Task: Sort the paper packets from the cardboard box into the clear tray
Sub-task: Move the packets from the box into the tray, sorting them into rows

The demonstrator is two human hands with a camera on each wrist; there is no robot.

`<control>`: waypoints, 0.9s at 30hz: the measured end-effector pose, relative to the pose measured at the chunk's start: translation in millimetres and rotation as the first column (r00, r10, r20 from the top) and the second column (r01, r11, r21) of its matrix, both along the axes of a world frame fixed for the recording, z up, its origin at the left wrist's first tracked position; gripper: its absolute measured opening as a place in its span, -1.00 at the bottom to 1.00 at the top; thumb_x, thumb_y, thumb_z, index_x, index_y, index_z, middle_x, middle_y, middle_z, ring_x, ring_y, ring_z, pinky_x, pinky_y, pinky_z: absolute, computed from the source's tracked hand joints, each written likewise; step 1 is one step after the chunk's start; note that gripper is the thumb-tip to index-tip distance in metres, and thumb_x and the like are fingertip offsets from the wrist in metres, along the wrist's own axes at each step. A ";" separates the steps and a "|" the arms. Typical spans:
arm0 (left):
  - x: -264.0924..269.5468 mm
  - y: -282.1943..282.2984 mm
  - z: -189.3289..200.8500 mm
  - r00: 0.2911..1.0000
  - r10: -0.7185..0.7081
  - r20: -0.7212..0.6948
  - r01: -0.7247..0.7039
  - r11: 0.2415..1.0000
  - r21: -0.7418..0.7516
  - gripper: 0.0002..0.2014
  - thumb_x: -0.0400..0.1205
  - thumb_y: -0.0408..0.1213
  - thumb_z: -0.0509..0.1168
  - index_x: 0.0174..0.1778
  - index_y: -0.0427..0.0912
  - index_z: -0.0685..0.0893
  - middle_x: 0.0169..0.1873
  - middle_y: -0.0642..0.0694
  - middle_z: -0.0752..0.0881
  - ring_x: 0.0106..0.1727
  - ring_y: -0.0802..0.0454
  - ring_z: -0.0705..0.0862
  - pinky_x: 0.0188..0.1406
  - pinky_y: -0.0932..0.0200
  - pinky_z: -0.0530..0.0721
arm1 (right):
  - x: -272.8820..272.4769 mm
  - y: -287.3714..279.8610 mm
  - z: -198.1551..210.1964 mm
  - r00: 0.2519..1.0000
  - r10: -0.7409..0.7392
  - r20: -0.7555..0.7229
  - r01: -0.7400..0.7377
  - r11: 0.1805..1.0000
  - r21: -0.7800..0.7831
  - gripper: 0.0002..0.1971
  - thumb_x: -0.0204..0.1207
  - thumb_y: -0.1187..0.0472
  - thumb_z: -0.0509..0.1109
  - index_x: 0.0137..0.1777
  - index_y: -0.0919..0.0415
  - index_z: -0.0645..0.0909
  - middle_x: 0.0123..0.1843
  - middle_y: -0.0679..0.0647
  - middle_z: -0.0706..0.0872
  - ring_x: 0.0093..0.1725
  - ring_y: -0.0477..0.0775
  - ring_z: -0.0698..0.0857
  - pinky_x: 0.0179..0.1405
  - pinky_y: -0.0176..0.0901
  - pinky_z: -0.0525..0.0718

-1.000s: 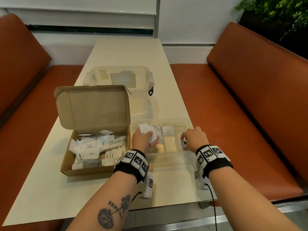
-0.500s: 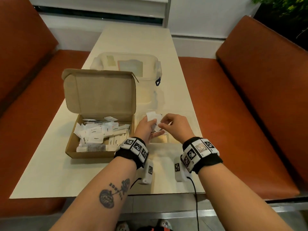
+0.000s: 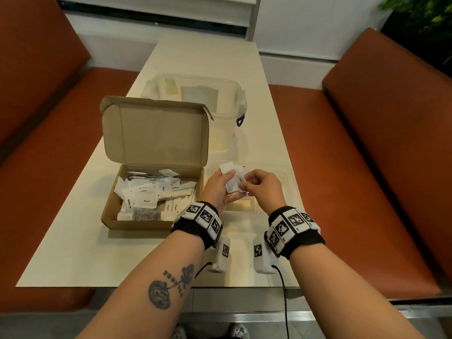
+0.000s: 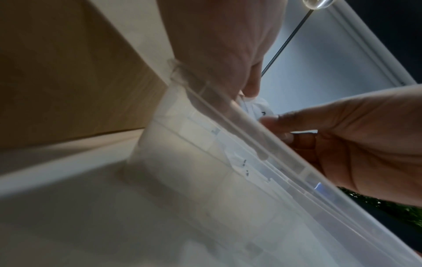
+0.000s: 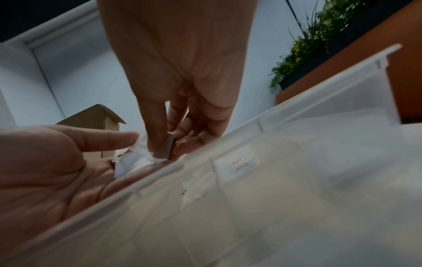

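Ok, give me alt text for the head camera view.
Over a clear tray, the left hand holds paper packets while the right hand pinches one. An open cardboard box of packets sits left.

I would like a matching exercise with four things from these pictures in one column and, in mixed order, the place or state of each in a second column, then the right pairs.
1. brown cardboard box
2. clear plastic tray
3. small white paper packets
4. lidded clear plastic container

A. held in the left hand
B. behind the box
C. lid open, left of the tray
D. below both hands

Pairs: 1-C, 2-D, 3-A, 4-B
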State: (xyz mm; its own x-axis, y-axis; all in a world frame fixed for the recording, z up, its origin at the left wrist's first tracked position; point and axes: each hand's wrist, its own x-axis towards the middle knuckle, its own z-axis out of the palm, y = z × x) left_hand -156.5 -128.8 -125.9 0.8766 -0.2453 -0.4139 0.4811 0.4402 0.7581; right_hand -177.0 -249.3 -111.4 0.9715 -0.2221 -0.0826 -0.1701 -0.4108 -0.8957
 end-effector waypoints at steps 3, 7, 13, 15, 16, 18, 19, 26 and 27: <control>2.3 0.0 -0.9 1.000 -0.009 -0.003 0.009 1.000 0.004 -0.75 0.71 -0.33 0.19 0.30 -0.19 0.52 0.21 -0.34 0.68 0.04 -0.23 0.75 -0.05 -0.12 0.77 | 2.4 -2.8 1.8 0.999 -0.015 -0.045 0.016 1.000 0.016 -0.74 0.33 0.43 0.55 -0.25 0.13 0.53 -0.35 0.04 0.60 -0.32 0.02 0.59 -0.18 -0.07 0.69; 4.9 1.2 -0.1 1.000 -0.014 -0.015 0.014 1.000 0.023 -0.80 0.69 -0.32 0.22 0.23 -0.14 0.55 0.10 -0.30 0.72 0.00 -0.22 0.75 -0.06 -0.10 0.77 | 5.8 -5.5 2.5 0.997 0.034 -0.074 -0.026 0.995 0.098 -0.83 0.39 0.46 0.50 -0.08 0.28 0.61 -0.28 0.11 0.71 -0.31 0.02 0.66 -0.35 -0.33 0.66; 9.9 3.6 0.1 1.000 0.018 0.017 -0.019 0.999 0.043 -0.80 0.70 -0.44 0.18 0.21 -0.20 0.55 0.03 -0.24 0.70 -0.03 -0.17 0.74 -0.25 0.01 0.81 | 8.2 -5.0 1.9 0.998 0.024 -0.065 -0.008 0.969 0.247 -0.85 0.58 0.42 0.29 0.02 0.38 0.69 -0.25 0.07 0.72 -0.30 -0.06 0.66 -0.26 -0.33 0.69; 11.2 3.9 1.7 0.996 0.055 0.068 -0.060 0.995 0.085 -0.81 0.70 -0.48 0.15 0.14 -0.19 0.57 0.01 -0.21 0.69 -0.08 -0.14 0.75 -0.31 0.13 0.81 | 9.7 -6.9 2.0 0.999 -0.027 -0.034 0.034 0.970 0.241 -0.84 0.58 0.41 0.30 0.03 0.38 0.71 -0.24 0.06 0.74 -0.29 -0.06 0.66 -0.25 -0.34 0.71; 12.4 4.3 2.3 0.992 0.082 0.098 -0.093 0.989 0.112 -0.82 0.70 -0.48 0.14 0.11 -0.17 0.57 0.03 -0.21 0.68 -0.07 -0.14 0.76 -0.29 0.16 0.80 | 11.1 -9.0 1.5 0.997 -0.068 -0.019 0.071 0.974 0.217 -0.83 0.57 0.40 0.31 0.04 0.38 0.72 -0.24 0.06 0.74 -0.30 -0.05 0.66 -0.24 -0.33 0.71; 15.1 6.5 2.6 0.977 0.134 0.166 -0.162 0.972 0.170 -0.82 0.71 -0.44 0.13 0.08 -0.09 0.56 0.08 -0.20 0.67 -0.01 -0.15 0.79 -0.24 0.20 0.80 | 14.8 -14.5 -0.4 0.992 -0.126 0.003 0.126 0.991 0.047 -0.85 0.54 0.34 0.37 0.04 0.33 0.72 -0.21 0.10 0.75 -0.24 0.01 0.68 -0.15 -0.21 0.69; 16.0 8.3 1.8 0.970 0.152 0.192 -0.188 0.964 0.186 -0.81 0.71 -0.43 0.13 0.10 -0.07 0.55 0.09 -0.17 0.67 0.00 -0.14 0.79 -0.22 0.21 0.79 | 17.1 -16.4 -1.4 0.993 -0.116 0.003 0.116 0.990 -0.087 -0.85 0.52 0.31 0.40 0.04 0.29 0.73 -0.20 0.10 0.76 -0.19 0.03 0.68 -0.11 -0.18 0.65; 17.3 11.2 -4.5 0.967 0.149 0.207 -0.190 0.963 0.194 -0.79 0.72 -0.42 0.12 0.22 -0.14 0.51 0.01 -0.13 0.68 -0.15 -0.04 0.79 -0.25 0.24 0.78 | 28.7 -6.4 -5.9 0.941 0.183 -0.285 -0.327 0.705 -0.629 -0.87 0.49 0.27 0.41 -0.03 0.13 0.76 -0.08 0.06 0.80 0.00 0.06 0.71 -0.08 -0.25 0.57; 17.5 11.2 -4.4 0.967 0.148 0.208 -0.188 0.963 0.191 -0.79 0.72 -0.43 0.12 0.21 -0.14 0.52 -0.02 -0.11 0.68 -0.16 -0.03 0.80 -0.25 0.24 0.78 | 29.3 -5.1 -6.6 0.933 0.204 -0.297 -0.353 0.679 -0.643 -0.86 0.50 0.26 0.40 -0.01 0.13 0.77 -0.05 0.06 0.80 0.02 0.07 0.70 -0.04 -0.24 0.56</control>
